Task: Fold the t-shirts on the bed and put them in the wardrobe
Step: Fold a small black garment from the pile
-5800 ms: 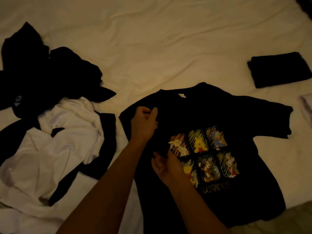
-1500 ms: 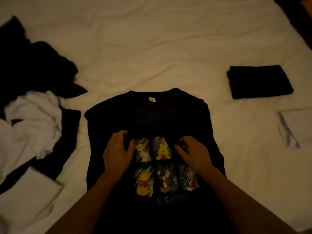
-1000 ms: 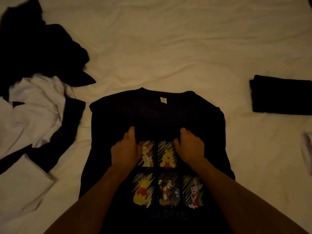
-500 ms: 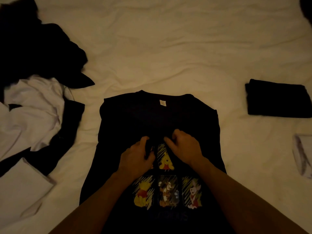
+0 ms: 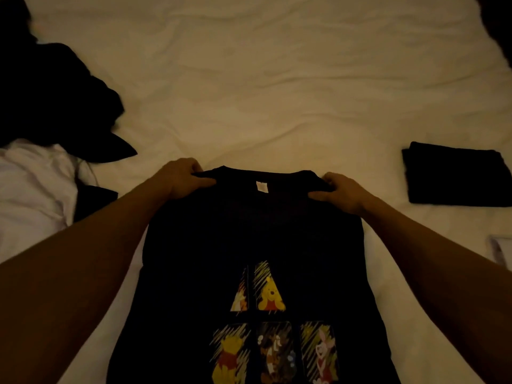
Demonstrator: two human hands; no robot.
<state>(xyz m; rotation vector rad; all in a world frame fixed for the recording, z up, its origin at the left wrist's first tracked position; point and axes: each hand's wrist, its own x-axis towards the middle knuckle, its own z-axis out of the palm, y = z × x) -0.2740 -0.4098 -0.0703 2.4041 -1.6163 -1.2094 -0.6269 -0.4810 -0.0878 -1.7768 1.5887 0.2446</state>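
A black t-shirt with cartoon panels printed on its front lies face up on the white bed, sleeves tucked in. At its far edge the left hand pinches the left shoulder corner and the right hand pinches the right one. Right of the shirt sits a folded black garment; left of it, a heap of black and white clothes.

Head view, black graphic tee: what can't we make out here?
- black graphic tee: hem cut off by the bottom edge; sleeves folded out of sight.
- Fingertips of left hand and right hand: tucked under the shoulder cloth.
- white item: cut by the right edge, unidentifiable.
- dark clothes pile: too dim to count garments.
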